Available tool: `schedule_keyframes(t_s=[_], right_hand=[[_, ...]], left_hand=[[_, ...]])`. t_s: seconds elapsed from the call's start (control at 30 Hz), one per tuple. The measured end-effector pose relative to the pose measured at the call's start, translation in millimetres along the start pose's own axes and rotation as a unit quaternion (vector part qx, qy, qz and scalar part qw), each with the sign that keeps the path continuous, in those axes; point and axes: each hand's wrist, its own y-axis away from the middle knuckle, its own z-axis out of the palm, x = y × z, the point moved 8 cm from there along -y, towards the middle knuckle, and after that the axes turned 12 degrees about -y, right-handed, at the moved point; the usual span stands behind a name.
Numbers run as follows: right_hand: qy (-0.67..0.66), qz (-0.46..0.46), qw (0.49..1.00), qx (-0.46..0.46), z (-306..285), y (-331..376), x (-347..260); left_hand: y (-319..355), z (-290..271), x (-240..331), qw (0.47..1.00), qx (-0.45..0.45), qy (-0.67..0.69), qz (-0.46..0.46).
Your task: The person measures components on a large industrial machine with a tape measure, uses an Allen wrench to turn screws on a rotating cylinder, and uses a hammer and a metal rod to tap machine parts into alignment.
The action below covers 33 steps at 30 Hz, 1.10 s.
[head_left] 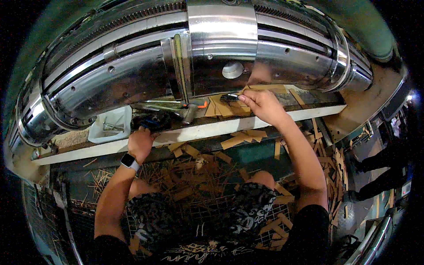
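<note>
A large polished metal drum (132, 75), ringed with bands and small holes, is seen filling the upper part of the head view, curved by the lens. Below it, a long white-edged ledge (198, 131) is laid across the frame, strewn with tan cardboard strips (225, 108). More of these strips are scattered over the wire mesh floor (194, 176) beneath, around the person's knees. A white plastic tray (110, 123) holding a few metal parts is set at the left of the ledge, and a hammer (176, 108) with an orange tip is laid just beside it, toward the middle.

The right hand (263, 106) is stretched forward to the ledge, its fingers pinched on a small dark tool (229, 97) that rests among the strips just below the drum. The left hand (140, 142), with a wristwatch (129, 161) worn on its wrist, is curled over a dark blue-marked object (152, 123) at the ledge's front edge; whether it is gripped cannot be told.
</note>
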Motion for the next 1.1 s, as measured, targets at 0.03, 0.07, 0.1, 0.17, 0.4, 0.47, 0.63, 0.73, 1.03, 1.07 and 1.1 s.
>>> schedule_keyframes(t_s=[0.03, 0.07, 0.1, 0.17, 0.4, 0.47, 0.63, 0.73, 1.03, 1.07, 1.1], right_hand=[[0.005, -0.012, 1.000, 0.011, -0.6, -1.1, -1.6], [0.012, -0.022, 0.999, 0.022, -0.6, -0.9, -3.0], [0.018, -0.032, 0.999, 0.032, 0.2, -0.5, -4.7], [-0.033, -0.035, 0.995, 0.088, 8.6, 8.5, 0.5], [-0.171, -0.004, 0.973, 0.157, 29.5, 17.3, 12.5], [-0.181, 0.017, 0.973, 0.146, 38.1, 19.6, 20.9], [-0.240, 0.019, 0.957, 0.159, 37.8, 18.0, 23.2], [-0.318, 0.062, 0.939, 0.114, 49.7, 15.8, 30.7], [-0.509, 0.112, 0.849, 0.089, 76.4, 15.9, 39.0], [-0.511, 0.106, 0.847, 0.102, 79.2, 14.6, 41.5], [-0.520, 0.100, 0.842, 0.106, 80.1, 15.8, 43.2]], left_hand=[[1.0, 1.8, -1.0, 1.000, -0.007, -0.017, -0.002], [1.1, -0.9, -0.1, 0.999, -0.015, -0.032, -0.003], [1.1, -1.3, 0.5, 0.999, -0.023, -0.047, -0.005], [-1.3, 3.4, 2.4, 0.999, -0.023, -0.033, -0.001], [-1.3, 4.8, -2.3, 0.999, -0.043, -0.006, -0.023], [-1.2, -3.6, -1.3, 0.999, -0.029, 0.002, -0.028], [-2.3, -10.0, 0.1, 0.998, -0.060, 0.003, -0.036], [-1.5, -7.5, -0.5, 0.999, -0.030, 0.007, -0.018], [-5.7, -5.2, 4.6, 0.998, -0.054, -0.016, -0.021], [-7.3, -10.0, 7.6, 0.998, -0.048, -0.026, -0.010], [-9.0, -12.9, 11.1, 0.998, -0.042, -0.036, 0.001]])
